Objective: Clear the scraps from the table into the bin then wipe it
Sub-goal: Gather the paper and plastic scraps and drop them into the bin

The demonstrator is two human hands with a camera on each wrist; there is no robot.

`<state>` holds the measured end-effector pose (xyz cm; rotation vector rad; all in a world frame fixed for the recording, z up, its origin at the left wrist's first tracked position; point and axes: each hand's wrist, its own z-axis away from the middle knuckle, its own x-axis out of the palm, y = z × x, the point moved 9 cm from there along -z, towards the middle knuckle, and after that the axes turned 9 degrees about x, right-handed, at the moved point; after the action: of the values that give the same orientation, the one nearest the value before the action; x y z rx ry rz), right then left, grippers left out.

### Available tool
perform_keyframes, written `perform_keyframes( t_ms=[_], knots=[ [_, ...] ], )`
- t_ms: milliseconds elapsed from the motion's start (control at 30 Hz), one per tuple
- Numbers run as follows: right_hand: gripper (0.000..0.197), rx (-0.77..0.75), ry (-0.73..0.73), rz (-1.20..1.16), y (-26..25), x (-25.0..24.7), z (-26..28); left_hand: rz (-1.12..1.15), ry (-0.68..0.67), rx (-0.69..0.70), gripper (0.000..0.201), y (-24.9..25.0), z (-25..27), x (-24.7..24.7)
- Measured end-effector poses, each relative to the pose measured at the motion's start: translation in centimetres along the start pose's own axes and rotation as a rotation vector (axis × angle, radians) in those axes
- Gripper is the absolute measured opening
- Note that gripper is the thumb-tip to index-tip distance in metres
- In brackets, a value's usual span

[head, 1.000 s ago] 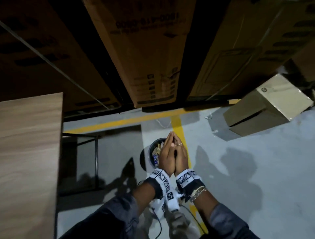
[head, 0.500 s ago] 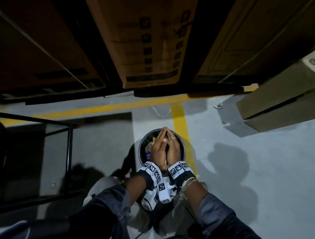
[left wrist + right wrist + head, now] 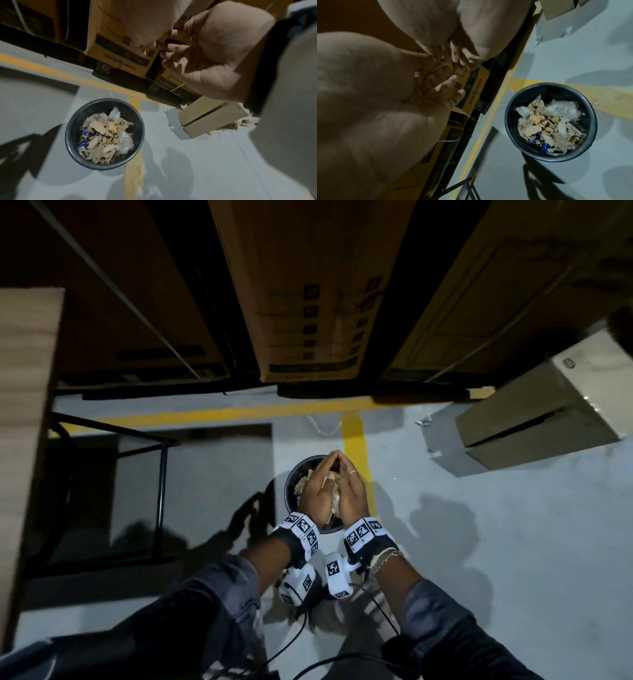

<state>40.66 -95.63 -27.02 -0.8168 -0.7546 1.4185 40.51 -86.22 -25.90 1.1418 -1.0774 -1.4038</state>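
Both of my hands hover over a round black bin (image 3: pixel 290 486) on the grey floor. My left hand (image 3: pixel 317 491) and right hand (image 3: pixel 354 496) touch only at the fingertips, with the palms apart like a tent. Pale scraps (image 3: pixel 334 496) show through the gap between them. In the wrist views both palms look bare, with the fingers fairly straight. The bin (image 3: pixel 68 129) holds a heap of scraps (image 3: pixel 104 138) made of tan bits, clear plastic and blue wrappers; the bin (image 3: pixel 508 119) and scraps (image 3: pixel 547 128) also show in the right wrist view.
The wooden table top (image 3: pixel 27 405) runs down the left edge, its black metal frame (image 3: pixel 161 491) standing beside the bin. Tall cardboard boxes (image 3: pixel 308 302) line the far side behind a yellow floor line (image 3: pixel 354 436). A smaller carton (image 3: pixel 541 412) lies at the right.
My palms, pressed flat together before, have parted while the fingertips stay joined. The hands still hover over the bin. The table top is back in view at the left.
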Motion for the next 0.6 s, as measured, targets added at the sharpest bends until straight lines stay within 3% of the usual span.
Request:
perform_keyframes(
  t_ms=[333, 467, 600],
  knots=[
    [0.046, -0.170, -0.098, 0.141, -19.0, 1.5, 15.0, -0.260, 0.083, 0.147, 0.048, 23.2, 7.7, -9.0],
    [0.038, -0.274, -0.192, 0.175, -23.8, 3.8, 19.3, -0.332, 0.236, 0.136, 0.042, 28.4, 10.1, -12.9],
    [0.037, -0.315, -0.330, 0.231, -25.4, 7.2, 21.0, -0.339, 0.228, 0.141, 0.043, 30.5, 12.2, -15.4]
  ],
)
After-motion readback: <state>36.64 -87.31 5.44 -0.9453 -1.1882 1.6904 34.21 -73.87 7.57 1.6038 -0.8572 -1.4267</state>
